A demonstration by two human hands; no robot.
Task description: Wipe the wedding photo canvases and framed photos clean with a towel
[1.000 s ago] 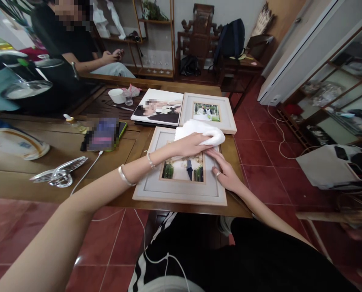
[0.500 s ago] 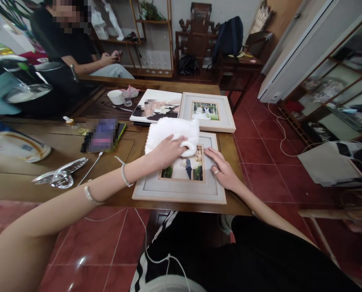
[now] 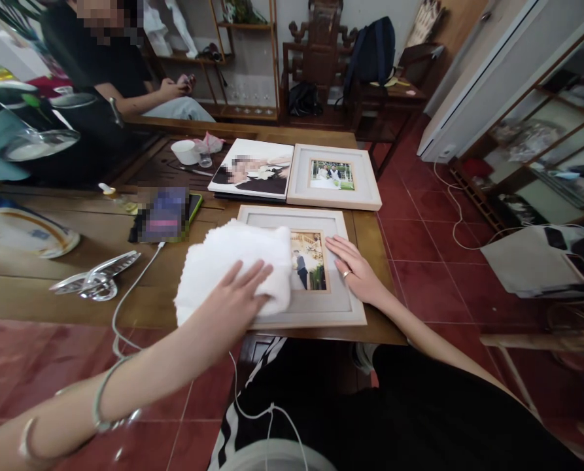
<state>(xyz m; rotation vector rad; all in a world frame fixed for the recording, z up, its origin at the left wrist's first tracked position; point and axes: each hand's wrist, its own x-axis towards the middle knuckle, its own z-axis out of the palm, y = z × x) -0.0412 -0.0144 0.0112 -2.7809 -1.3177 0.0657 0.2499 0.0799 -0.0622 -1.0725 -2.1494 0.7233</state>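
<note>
My left hand [image 3: 242, 292] presses down on a thick white cloth [image 3: 240, 252], its fingers stretched over it and the thumb partly tucked into a fold. Beneath the cloth lies a pale wooden picture frame [image 3: 343, 307] with a couple's photo [image 3: 311, 265] in its middle. The cloth hides the frame's left half and hangs past its left edge. On the frame's right side rests my right hand [image 3: 358, 271], fingers extended flat beside the photo, a ring on one of them.
Behind lie a second framed photo [image 3: 370, 193] and a photo album [image 3: 257, 186]. To the left are a phone [image 3: 164, 216] with a white cable, a shiny metal bow-shaped object [image 3: 98, 278] and a white cup [image 3: 184, 152]. A seated person [image 3: 110, 72] holds something small across the table.
My left hand has slid the white cloth left and toward me, baring more of the frame's top edge and the photo's right side. My right hand stays nearly in place.
</note>
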